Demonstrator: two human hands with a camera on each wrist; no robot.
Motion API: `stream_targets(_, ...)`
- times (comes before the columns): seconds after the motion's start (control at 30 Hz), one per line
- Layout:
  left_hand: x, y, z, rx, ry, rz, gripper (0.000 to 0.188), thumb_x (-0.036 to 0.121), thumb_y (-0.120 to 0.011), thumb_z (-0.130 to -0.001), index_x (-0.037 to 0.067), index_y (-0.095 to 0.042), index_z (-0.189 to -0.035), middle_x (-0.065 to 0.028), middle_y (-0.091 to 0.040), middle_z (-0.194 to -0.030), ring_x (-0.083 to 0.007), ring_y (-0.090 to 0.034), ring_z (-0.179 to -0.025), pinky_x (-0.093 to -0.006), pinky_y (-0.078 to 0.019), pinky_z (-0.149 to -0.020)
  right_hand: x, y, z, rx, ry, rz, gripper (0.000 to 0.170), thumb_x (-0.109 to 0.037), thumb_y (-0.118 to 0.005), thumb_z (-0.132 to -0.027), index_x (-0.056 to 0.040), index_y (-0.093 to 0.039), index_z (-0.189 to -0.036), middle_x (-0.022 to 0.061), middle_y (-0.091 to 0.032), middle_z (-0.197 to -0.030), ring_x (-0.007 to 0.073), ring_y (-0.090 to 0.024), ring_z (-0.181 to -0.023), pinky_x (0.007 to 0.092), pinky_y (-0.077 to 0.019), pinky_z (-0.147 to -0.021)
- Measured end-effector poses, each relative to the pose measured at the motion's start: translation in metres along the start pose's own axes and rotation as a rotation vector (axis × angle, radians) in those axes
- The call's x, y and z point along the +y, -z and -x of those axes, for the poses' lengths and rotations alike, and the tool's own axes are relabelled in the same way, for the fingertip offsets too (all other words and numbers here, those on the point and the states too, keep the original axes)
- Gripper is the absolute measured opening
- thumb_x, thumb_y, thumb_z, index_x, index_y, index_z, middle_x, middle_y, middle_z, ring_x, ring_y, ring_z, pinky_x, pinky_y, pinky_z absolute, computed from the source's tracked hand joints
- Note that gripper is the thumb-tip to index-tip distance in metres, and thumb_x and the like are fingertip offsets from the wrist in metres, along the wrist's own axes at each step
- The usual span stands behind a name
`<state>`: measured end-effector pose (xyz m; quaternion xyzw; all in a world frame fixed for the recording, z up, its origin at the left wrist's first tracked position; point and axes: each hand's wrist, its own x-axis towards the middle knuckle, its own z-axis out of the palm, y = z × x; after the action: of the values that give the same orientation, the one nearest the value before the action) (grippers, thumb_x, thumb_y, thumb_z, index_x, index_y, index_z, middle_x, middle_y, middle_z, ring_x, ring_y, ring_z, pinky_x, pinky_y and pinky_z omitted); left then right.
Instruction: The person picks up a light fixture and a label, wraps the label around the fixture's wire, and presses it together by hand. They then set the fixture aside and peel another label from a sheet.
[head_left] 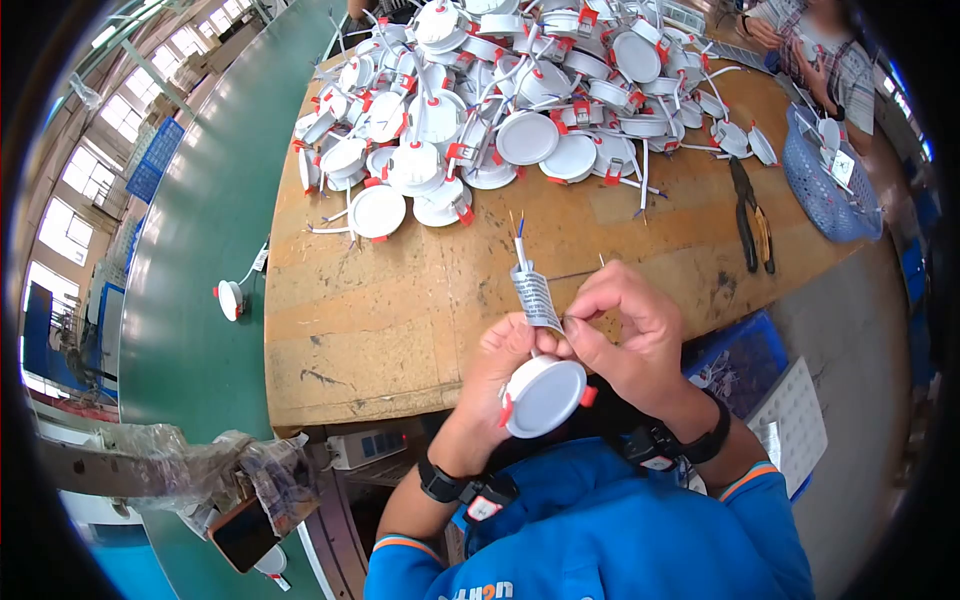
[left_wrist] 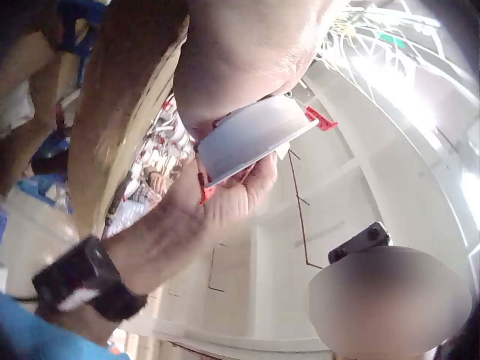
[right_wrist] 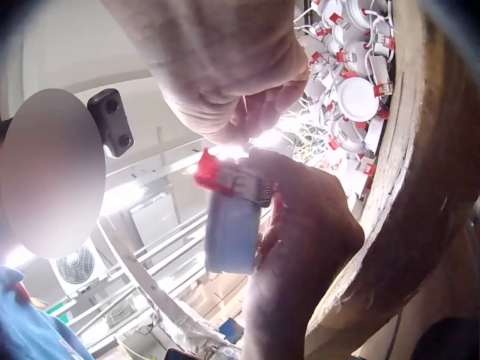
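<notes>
My left hand (head_left: 487, 375) holds a round white downlight (head_left: 545, 398) with red spring clips, its pale face turned up toward the head camera. From the fingers rises its white cable (head_left: 520, 255), ending in bare brown and blue wires. A clear label (head_left: 537, 302) with dark print wraps around the cable just above the left fingertips. Thumb and index finger of my right hand (head_left: 640, 335) pinch at the label's lower right edge; I cannot tell what lies between them. In the right wrist view, one red clip (right_wrist: 214, 174) stands out on the lamp's side.
A large heap of downlights (head_left: 440, 115) covers the back of the wooden table (head_left: 400, 330). Pliers (head_left: 748, 215) lie at right, beside a blue basket (head_left: 825, 185). A green conveyor (head_left: 190, 330) runs along the left. Another person (head_left: 825, 60) sits at back right.
</notes>
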<state>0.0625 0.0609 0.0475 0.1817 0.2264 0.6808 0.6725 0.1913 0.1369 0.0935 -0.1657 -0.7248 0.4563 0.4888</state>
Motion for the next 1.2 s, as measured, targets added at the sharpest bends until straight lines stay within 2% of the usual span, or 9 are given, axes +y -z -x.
stream_targets(0.17,0.029,0.016,-0.022,-0.058,-0.146,-0.101,0.014,0.015,-0.059,-0.087,0.001,-0.056,-0.087,-0.0097,-0.062,-0.081,-0.0172,-0.062,-0.076,-0.0323,-0.0532,-0.071,0.013,-0.005,-0.012,0.008,0.044,-0.096,0.01,0.001,-0.065,-0.073,-0.0044,-0.062,-0.081,0.0042,-0.057,-0.077,0.012,-0.051,-0.067,0.0244,-0.0406,-0.059)
stream_targets(0.37,0.034,0.006,-0.03,0.219,-0.109,-0.268,0.016,0.008,-0.061,-0.085,0.0,-0.058,-0.098,-0.0086,-0.063,-0.089,-0.0145,-0.061,-0.079,-0.0288,-0.0505,-0.075,0.02,-0.009,-0.022,-0.03,0.081,-0.039,0.011,0.0,-0.065,-0.07,-0.0052,-0.061,-0.079,0.0052,-0.056,-0.076,0.0132,-0.051,-0.066,0.0254,-0.0405,-0.058)
stream_targets(0.5,0.027,0.022,-0.017,0.428,-0.409,-0.505,0.014,0.004,-0.056,-0.087,0.001,-0.055,-0.101,-0.0069,-0.06,-0.098,-0.0108,-0.056,-0.089,-0.0256,-0.0451,-0.078,0.019,-0.014,-0.027,-0.03,0.199,0.184,0.014,0.0,-0.067,-0.065,-0.0065,-0.061,-0.077,0.0061,-0.056,-0.076,0.0174,-0.051,-0.064,0.0275,-0.0408,-0.056)
stream_targets(0.6,0.016,0.014,0.003,0.393,-0.716,-0.697,0.012,0.003,-0.054,-0.087,0.001,-0.053,-0.098,-0.0064,-0.059,-0.09,-0.0123,-0.056,-0.083,-0.0257,-0.045,-0.074,0.014,-0.016,-0.03,-0.049,0.329,0.332,0.018,0.0,-0.068,-0.061,-0.0077,-0.061,-0.075,0.0053,-0.056,-0.075,0.0208,-0.051,-0.065,0.0295,-0.0415,-0.056)
stream_targets(0.63,0.013,0.009,0.009,0.383,-0.705,-0.682,0.014,0.002,-0.058,-0.083,0.001,-0.054,-0.097,-0.007,-0.057,-0.093,-0.0144,-0.054,-0.088,-0.0276,-0.0419,-0.08,0.012,-0.017,-0.029,-0.052,0.348,0.366,0.019,0.0,-0.068,-0.06,-0.0078,-0.06,-0.075,0.0048,-0.056,-0.075,0.0211,-0.051,-0.065,0.0299,-0.0419,-0.056)
stream_targets(0.73,0.022,-0.003,0.011,0.408,-1.003,-1.352,0.021,0.004,-0.067,-0.076,0.002,-0.056,-0.093,-0.0091,-0.057,-0.095,-0.0173,-0.054,-0.089,-0.03,-0.0428,-0.08,0.009,-0.021,-0.028,-0.065,0.406,0.432,0.02,0.001,-0.069,-0.058,-0.0079,-0.06,-0.074,0.0039,-0.056,-0.076,0.0221,-0.052,-0.068,0.031,-0.0431,-0.057)
stream_targets(0.87,0.014,0.0,0.009,0.381,-0.835,-1.013,0.027,0.006,-0.074,-0.069,0.002,-0.058,-0.091,-0.0091,-0.058,-0.094,-0.0191,-0.054,-0.09,-0.0296,-0.0422,-0.078,0.012,-0.022,-0.028,-0.062,0.459,0.442,0.02,0.001,-0.068,-0.057,-0.0072,-0.059,-0.073,0.0041,-0.056,-0.076,0.0226,-0.054,-0.07,0.0323,-0.0447,-0.059)
stream_targets(0.97,0.013,-0.006,0.012,0.403,-0.784,-0.952,0.026,0.004,-0.073,-0.07,0.001,-0.059,-0.092,-0.009,-0.058,-0.093,-0.0181,-0.055,-0.089,-0.0277,-0.0425,-0.077,0.013,-0.022,-0.027,-0.067,0.463,0.453,0.02,0.001,-0.068,-0.057,-0.0068,-0.059,-0.072,0.0042,-0.056,-0.076,0.0228,-0.055,-0.071,0.0327,-0.0454,-0.06)
stream_targets(1.2,0.02,-0.001,0.005,0.422,-0.905,-1.1,0.014,-0.003,-0.067,-0.074,0.0,-0.063,-0.086,-0.0105,-0.062,-0.086,-0.018,-0.058,-0.08,-0.0262,-0.0447,-0.071,0.014,-0.024,-0.031,-0.084,0.442,0.458,0.018,0.001,-0.068,-0.059,-0.0066,-0.059,-0.073,0.0049,-0.057,-0.078,0.0228,-0.055,-0.071,0.0323,-0.0461,-0.06)
